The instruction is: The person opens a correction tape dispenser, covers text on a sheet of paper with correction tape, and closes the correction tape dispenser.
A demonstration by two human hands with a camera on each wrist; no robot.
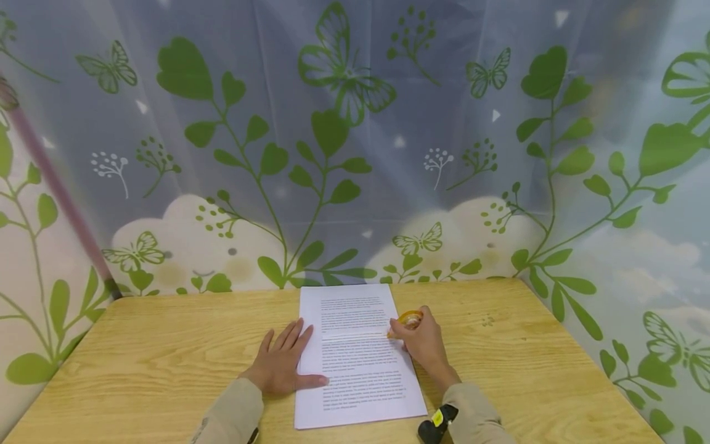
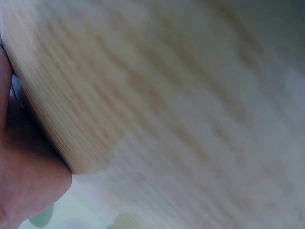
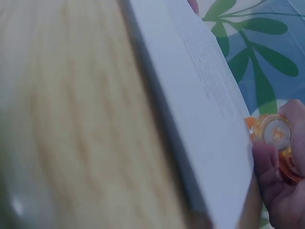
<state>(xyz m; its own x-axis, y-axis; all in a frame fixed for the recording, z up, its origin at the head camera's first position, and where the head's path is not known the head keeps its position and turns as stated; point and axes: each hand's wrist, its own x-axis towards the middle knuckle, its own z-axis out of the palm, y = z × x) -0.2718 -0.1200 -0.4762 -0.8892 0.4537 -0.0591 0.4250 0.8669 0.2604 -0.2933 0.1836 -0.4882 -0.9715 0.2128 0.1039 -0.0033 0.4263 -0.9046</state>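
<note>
A stack of printed paper point(image 1: 360, 394) lies on the wooden table in the head view, its lines of text running across the sheet. My left hand point(image 1: 280, 367) rests flat at the stack's left edge, fingers spread and thumb lying on the page. At the right edge, my right hand point(image 1: 427, 345) grips an orange, see-through correction tape point(image 1: 411, 319), its tip at the paper by a pale strip between text lines. The right wrist view shows the correction tape point(image 3: 276, 132) pinched between thumb and fingers. Only part of the left hand point(image 2: 31, 179) shows in the left wrist view.
The wooden table point(image 1: 166, 345) reaches back to a hanging curtain point(image 1: 266, 154) printed with leaves and butterflies. A small mark point(image 1: 487, 320) shows on the tabletop right of the paper. A black strap device point(image 1: 438, 424) sits on the right wrist.
</note>
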